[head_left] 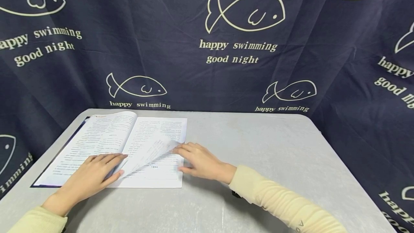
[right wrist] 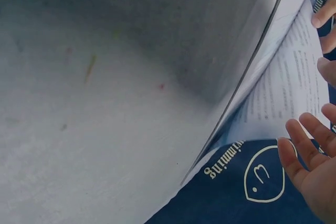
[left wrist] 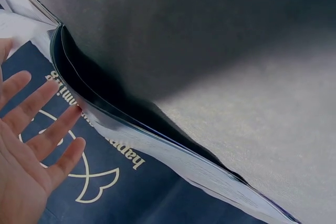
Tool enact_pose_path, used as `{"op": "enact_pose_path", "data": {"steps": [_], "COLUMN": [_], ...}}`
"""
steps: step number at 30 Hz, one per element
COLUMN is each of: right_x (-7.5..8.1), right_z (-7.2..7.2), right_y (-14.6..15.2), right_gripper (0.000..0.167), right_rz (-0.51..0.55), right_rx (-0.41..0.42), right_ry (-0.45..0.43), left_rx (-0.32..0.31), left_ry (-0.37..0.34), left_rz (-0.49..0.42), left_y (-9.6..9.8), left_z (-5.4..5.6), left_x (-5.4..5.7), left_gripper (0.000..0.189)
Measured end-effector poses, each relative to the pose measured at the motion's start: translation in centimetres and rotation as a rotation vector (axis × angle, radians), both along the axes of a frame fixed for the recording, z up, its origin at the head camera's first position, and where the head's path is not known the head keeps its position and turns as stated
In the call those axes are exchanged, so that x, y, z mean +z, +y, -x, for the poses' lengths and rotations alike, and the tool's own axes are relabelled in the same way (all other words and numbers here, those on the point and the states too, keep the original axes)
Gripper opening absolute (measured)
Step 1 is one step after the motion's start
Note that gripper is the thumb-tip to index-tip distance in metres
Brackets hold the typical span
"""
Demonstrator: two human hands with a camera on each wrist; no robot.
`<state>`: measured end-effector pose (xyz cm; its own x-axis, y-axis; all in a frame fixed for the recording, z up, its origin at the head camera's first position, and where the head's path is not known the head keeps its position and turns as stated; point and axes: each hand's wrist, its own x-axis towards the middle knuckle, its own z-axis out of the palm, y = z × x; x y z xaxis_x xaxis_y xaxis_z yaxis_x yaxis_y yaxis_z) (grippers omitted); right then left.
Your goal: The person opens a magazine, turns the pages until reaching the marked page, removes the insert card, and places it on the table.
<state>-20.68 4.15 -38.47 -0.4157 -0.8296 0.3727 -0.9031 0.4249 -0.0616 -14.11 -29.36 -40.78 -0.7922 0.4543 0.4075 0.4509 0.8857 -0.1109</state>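
An open book (head_left: pixel 152 125) with printed text lies at the left of the table. My left hand (head_left: pixel 90 175) lies over its lower middle with fingers extended, and the fingertips reach the lifted leaf. That single page (head_left: pixel 147 157) rises from the right half and folds over diagonally. At its raised edge are the fingertips of my right hand (head_left: pixel 202 161), palm down over the book's right side. In the right wrist view, the right hand (right wrist: pixel 312 166) has its fingers spread beside the curling page (right wrist: pixel 286 82). The left wrist view shows the left hand (left wrist: pixel 34 145) with its fingers apart.
The grey table (head_left: pixel 258 146) extends to the right of the book. Behind and around it hangs a dark blue cloth (head_left: pixel 181 46) with fish outlines and lettering. A dark cover edge (head_left: pixel 48 185) shows under the book's left pages.
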Motion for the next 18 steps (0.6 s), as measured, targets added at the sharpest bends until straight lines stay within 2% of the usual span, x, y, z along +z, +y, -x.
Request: {"op": "enact_pose_path", "data": {"steps": [10,18], "right_x": [-1.1,-1.6], "right_z": [-0.5,-0.9], "right_y": [-0.1,-0.2], "right_gripper": [0.043,0.044], "right_rz": [-0.153,-0.199], "right_rx": [0.021,0.035], "right_ry": [-0.021,-0.019], "left_rx": [0.001,-0.023], "left_ry": [0.040,0.078], "left_rz": [-0.031,-0.043], "left_y": [0.0,0.0], "left_z": [0.0,0.2], "left_x": [0.1,0.0], "left_gripper": [0.056,0.059]}}
